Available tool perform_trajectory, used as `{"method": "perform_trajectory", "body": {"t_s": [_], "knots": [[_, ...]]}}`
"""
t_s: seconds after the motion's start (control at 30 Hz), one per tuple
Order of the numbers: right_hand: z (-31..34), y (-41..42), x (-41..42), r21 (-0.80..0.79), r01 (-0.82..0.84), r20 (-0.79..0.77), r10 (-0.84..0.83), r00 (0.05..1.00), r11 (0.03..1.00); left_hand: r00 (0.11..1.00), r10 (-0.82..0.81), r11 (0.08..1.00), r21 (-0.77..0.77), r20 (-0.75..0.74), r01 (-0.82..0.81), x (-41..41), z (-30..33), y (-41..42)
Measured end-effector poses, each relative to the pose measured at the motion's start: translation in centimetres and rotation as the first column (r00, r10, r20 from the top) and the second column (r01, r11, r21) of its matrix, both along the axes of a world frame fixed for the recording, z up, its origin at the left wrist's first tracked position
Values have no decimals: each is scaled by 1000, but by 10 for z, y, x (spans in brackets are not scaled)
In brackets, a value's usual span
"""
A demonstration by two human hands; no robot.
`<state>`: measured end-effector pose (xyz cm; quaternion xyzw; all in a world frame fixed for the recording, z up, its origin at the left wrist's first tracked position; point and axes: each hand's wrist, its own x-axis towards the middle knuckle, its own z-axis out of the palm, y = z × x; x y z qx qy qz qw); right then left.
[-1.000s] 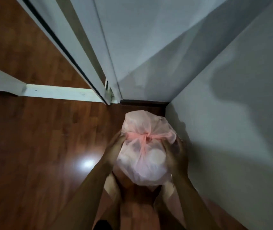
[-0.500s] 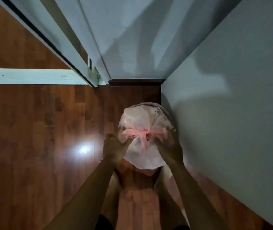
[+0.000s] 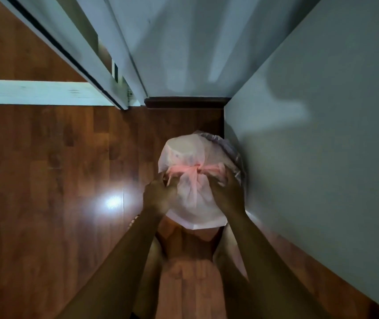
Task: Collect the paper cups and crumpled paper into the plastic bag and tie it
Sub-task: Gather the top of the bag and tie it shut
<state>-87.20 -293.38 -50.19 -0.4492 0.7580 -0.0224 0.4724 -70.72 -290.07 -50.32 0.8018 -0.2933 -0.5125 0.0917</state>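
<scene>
Head view: both hands [image 3: 197, 192] clamped on knotted plastic bag [image 3: 190, 157], wall [image 3: 322, 157] just beside.

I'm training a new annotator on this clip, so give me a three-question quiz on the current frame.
1. True or false: the plastic bag is already knotted.
2. What does each hand grip? A) the pink tie ends B) a paper cup C) the door frame
3. Fill in: the bag is close to the ____ on the person's right.

Key: 1 true. 2 A: left hand and right hand pinch the tie ends. 3 wall.
</scene>
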Motion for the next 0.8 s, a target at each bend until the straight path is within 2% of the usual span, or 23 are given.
{"method": "perform_trajectory", "body": {"t_s": [0.13, 0.3, 0.57, 0.67, 0.8], "knots": [[-27, -11, 0, 37, 32, 6, -32, 999, 999, 995, 42, 999, -28, -93, -45, 1, -13, -2], [-49, -19, -2, 29, 60, -33, -59, 998, 998, 980, -186, 982, -35, -67, 184, -3, -30, -10], [-81, -26, 0, 23, 19, -54, -18, 998, 1000, 917, -400, 910, -115, 3, 397, -4, -68, -14], [-91, -28, -1, 25, 1, -57, 1, 998, 1000, 912, -409, 907, -97, 25, 410, -9, -87, -18], [-99, -26, -4, 27, -91, -103, 94, 990, 995, 949, -305, 952, -1, 82, 306, -23, -104, -23]]}}
